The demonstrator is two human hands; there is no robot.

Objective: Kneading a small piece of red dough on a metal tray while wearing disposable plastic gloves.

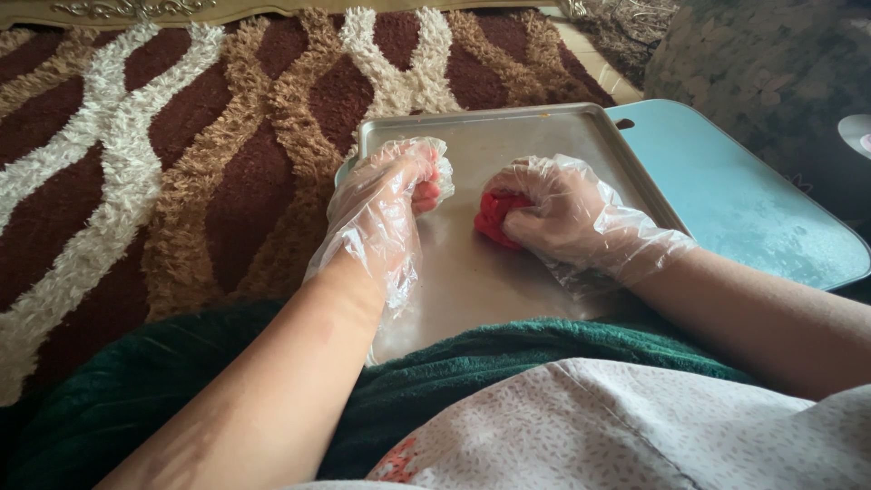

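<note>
Both my hands wear thin clear plastic gloves and rest on a metal baking tray point(490, 136). My right hand point(562, 213) is closed around a lump of red dough point(494, 218), pressing it against the tray. My left hand point(386, 204) is curled around a smaller red piece point(428, 186), mostly hidden by the fingers and the glove. The two hands are a short gap apart near the tray's middle.
The tray sits on a light blue board point(744, 191) that sticks out to the right. A shaggy brown, maroon and white rug point(163, 154) covers the floor on the left. A dark green blanket point(472, 363) and patterned fabric point(635, 426) lie over my lap.
</note>
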